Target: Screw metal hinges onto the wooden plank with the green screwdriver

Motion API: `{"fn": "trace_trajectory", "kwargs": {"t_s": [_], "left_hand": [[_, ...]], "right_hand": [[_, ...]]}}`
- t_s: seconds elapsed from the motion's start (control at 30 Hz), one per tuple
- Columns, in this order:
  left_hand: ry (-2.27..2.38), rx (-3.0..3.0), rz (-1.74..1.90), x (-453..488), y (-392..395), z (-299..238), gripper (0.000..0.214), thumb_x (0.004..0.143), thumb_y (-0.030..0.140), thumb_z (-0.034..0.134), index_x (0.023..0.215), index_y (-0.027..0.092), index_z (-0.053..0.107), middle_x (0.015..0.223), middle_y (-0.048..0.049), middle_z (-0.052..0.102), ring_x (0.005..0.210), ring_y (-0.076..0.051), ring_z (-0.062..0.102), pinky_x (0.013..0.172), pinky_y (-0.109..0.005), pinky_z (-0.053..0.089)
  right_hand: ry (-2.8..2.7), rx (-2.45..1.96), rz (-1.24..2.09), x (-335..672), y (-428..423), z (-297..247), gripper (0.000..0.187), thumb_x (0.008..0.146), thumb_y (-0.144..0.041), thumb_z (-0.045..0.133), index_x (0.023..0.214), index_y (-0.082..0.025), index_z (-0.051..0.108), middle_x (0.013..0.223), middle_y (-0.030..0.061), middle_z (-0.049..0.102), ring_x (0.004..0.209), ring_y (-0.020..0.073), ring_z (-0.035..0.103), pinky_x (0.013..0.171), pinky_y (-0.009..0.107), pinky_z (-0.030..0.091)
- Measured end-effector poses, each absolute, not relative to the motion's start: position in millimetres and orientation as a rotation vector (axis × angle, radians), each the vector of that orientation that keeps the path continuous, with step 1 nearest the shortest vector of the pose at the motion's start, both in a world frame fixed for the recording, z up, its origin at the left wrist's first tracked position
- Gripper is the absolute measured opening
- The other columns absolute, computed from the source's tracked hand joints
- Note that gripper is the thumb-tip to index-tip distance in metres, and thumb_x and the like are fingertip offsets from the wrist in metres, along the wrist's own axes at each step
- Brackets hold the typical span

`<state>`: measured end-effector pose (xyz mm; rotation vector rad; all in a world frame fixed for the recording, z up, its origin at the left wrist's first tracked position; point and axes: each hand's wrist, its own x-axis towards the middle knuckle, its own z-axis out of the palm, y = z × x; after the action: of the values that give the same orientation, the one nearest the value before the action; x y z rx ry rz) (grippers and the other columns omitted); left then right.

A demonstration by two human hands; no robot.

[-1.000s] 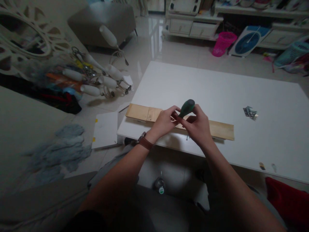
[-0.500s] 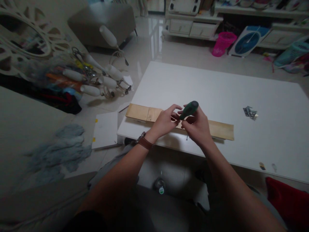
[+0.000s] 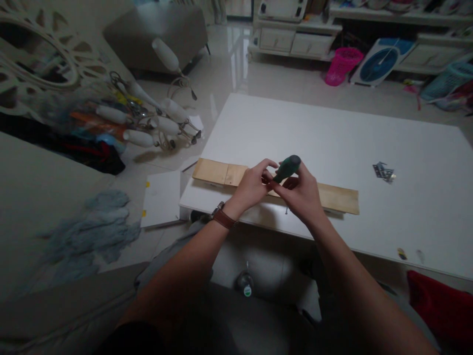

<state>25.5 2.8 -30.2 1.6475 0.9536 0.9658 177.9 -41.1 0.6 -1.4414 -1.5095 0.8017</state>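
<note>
A long wooden board [image 3: 338, 198] lies along the near edge of the white table [image 3: 332, 138]. Over its middle, my right hand [image 3: 303, 195] grips a green-handled screwdriver [image 3: 287, 167], handle tilted up and to the right, tip down toward the board. My left hand [image 3: 253, 186], with a brown watch strap at the wrist, pinches something small at the screwdriver's tip; I cannot make out what it is. A small screw [image 3: 286, 211] lies on the table just in front of the board.
A little pile of metal hinges and screws [image 3: 383, 172] sits on the table to the right. On the floor to the left lie a lamp fixture with white shades [image 3: 155, 123] and a white sheet [image 3: 161, 198]. A pink basket [image 3: 342, 65] and fan [image 3: 379, 61] stand beyond.
The screwdriver handle has rocked slightly, first tipping right, then back a little left. My left fingers have closed in at its tip. The board has stayed put.
</note>
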Motion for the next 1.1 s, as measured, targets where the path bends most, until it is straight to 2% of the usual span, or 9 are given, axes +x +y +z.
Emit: {"fn": "trace_trajectory", "kwargs": {"t_s": [0.17,0.33,0.57,0.77,0.9,1.1], "left_hand": [[0.904,1.573,0.939,24.7,2.9,-30.6,0.038,0.085,0.005,0.072,0.116,0.022,0.061,0.083,0.0010,0.075,0.079,-0.014,0.074,0.077,-0.027,0.059],[0.894,1.628,0.934,24.9,3.7,-33.8,0.042,0.082,-0.001,0.068,0.116,0.022,0.060,0.089,-0.0003,0.076,0.084,-0.015,0.075,0.077,-0.026,0.059],[0.950,1.748,0.946,26.6,3.3,-33.1,0.041,0.077,-0.005,0.069,0.110,0.019,0.065,0.081,0.0033,0.069,0.075,-0.012,0.067,0.074,-0.025,0.057],[0.910,1.630,0.944,25.9,4.5,-34.3,0.038,0.082,0.001,0.073,0.112,0.021,0.063,0.081,0.0022,0.072,0.076,-0.013,0.071,0.076,-0.026,0.057],[0.897,1.583,0.918,25.1,3.4,-33.1,0.038,0.086,0.004,0.070,0.118,0.022,0.061,0.087,-0.0008,0.076,0.081,-0.015,0.074,0.077,-0.028,0.058],[0.918,1.700,0.900,26.0,2.6,-32.3,0.043,0.080,-0.002,0.068,0.116,0.020,0.062,0.088,-0.0007,0.075,0.083,-0.015,0.072,0.075,-0.025,0.056]], "right_hand": [[-1.514,-1.422,0.839,178.7,-43.0,3.1,0.040,0.075,-0.019,0.070,0.112,-0.027,0.058,0.106,0.0036,0.076,0.055,0.0111,0.058,0.050,0.028,0.046],[-1.482,-1.438,0.823,180.6,-40.7,-1.4,0.038,0.078,-0.028,0.075,0.111,-0.027,0.057,0.102,0.0017,0.074,0.056,0.0110,0.060,0.053,0.028,0.047],[-1.504,-1.468,0.777,179.0,-38.4,-3.0,0.036,0.077,-0.037,0.082,0.103,-0.025,0.060,0.090,-0.0009,0.068,0.058,0.0111,0.056,0.054,0.028,0.045],[-1.522,-1.458,0.805,178.8,-41.9,-0.7,0.043,0.073,-0.018,0.069,0.114,-0.025,0.059,0.095,0.0017,0.072,0.054,0.0113,0.057,0.050,0.028,0.043],[-1.519,-1.453,0.823,178.6,-42.3,-0.6,0.039,0.073,-0.015,0.063,0.110,-0.024,0.058,0.100,0.0036,0.074,0.053,0.0113,0.059,0.049,0.029,0.044],[-1.508,-1.491,0.774,180.0,-39.1,-4.7,0.035,0.076,-0.024,0.072,0.108,-0.024,0.058,0.103,0.0035,0.074,0.053,0.0102,0.058,0.051,0.029,0.043]]}}
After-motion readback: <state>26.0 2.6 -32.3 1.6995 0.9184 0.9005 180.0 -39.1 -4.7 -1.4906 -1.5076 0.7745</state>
